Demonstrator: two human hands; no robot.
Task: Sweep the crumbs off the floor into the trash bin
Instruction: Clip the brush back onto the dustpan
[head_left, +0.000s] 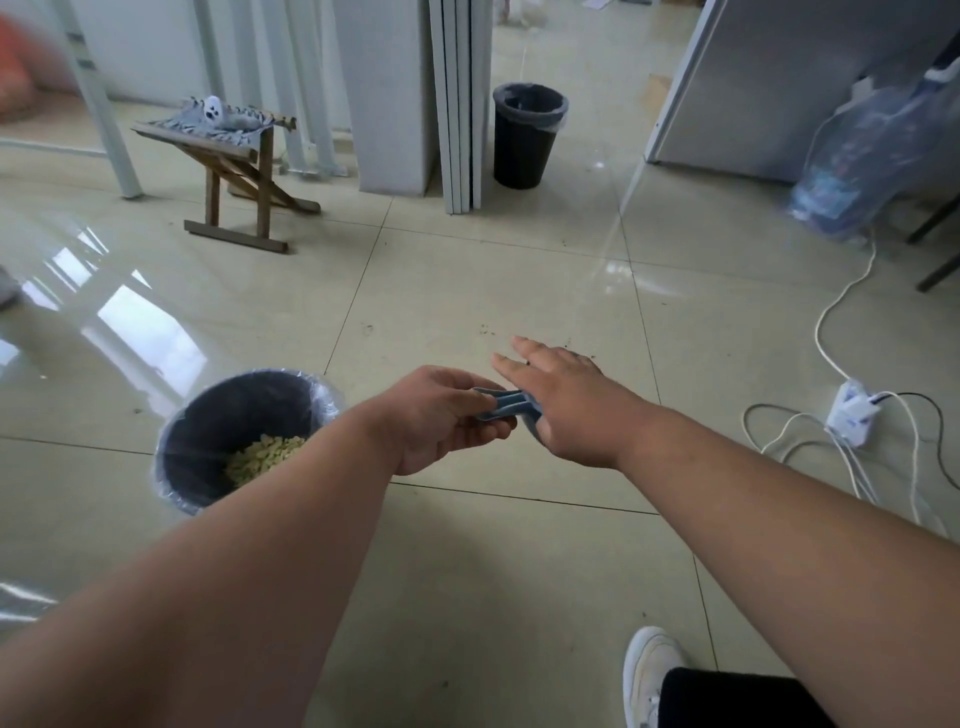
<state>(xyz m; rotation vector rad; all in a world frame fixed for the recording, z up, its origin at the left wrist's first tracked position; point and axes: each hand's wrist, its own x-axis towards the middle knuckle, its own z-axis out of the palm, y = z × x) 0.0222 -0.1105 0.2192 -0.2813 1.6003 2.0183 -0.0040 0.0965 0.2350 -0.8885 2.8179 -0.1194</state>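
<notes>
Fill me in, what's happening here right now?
A person is cleaning crumbs off a tiled floor. The left hand grips a small blue tool, apparently a dustpan or brush handle, while the right hand lies over its other end, fingers straight. The near trash bin, lined with clear plastic, already holds pale crumbs. Dark specks remain on the tile just beyond the hands. A second bin stands farther back.

- Glossy tiled floor (467, 571)
- Near bin (244, 441), crumbs inside
- Far bin (524, 137)
- Wooden stool (234, 171)
- Power strip (852, 410), white cables
- Dark specks (485, 328)
</notes>
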